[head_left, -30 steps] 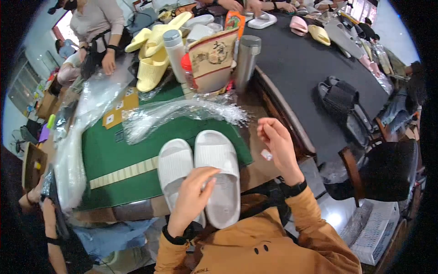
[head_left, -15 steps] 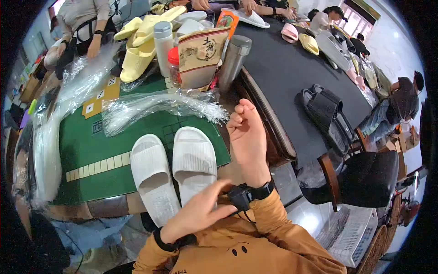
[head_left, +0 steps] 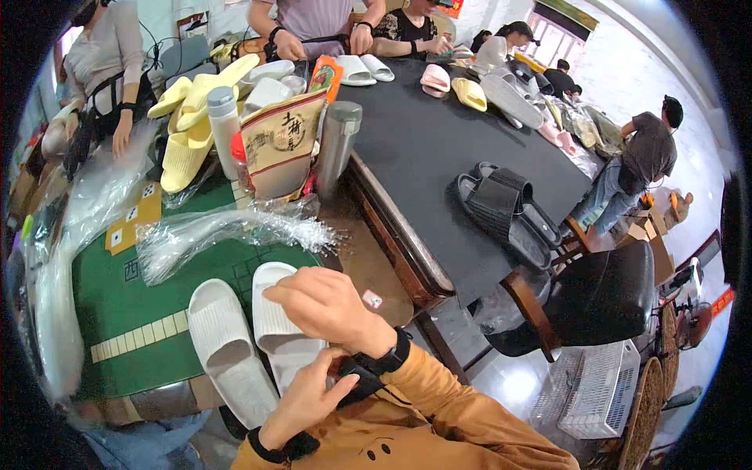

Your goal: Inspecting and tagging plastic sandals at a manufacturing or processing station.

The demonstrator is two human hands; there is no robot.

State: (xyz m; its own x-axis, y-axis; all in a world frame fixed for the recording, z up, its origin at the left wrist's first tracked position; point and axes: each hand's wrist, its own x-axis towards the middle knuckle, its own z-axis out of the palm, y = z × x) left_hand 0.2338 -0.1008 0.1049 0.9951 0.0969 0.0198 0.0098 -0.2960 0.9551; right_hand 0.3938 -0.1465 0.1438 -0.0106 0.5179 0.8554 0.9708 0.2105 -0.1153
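Your site reads as a slipper workshop: white ribbed slippers [head_left: 225, 337] before you, black ridged slippers [head_left: 505, 207] on a long black-topped counter [head_left: 415, 157], clear plastic wrapping [head_left: 55, 290], several people [head_left: 321, 19] around.

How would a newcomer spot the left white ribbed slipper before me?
Find the flat green mat, then follow its row of pale rectangles to the right end. The white ribbed slipper lies there, toe away from you. Its strap is uncovered, whereas your right hand partly hides the matching white slipper beside it.
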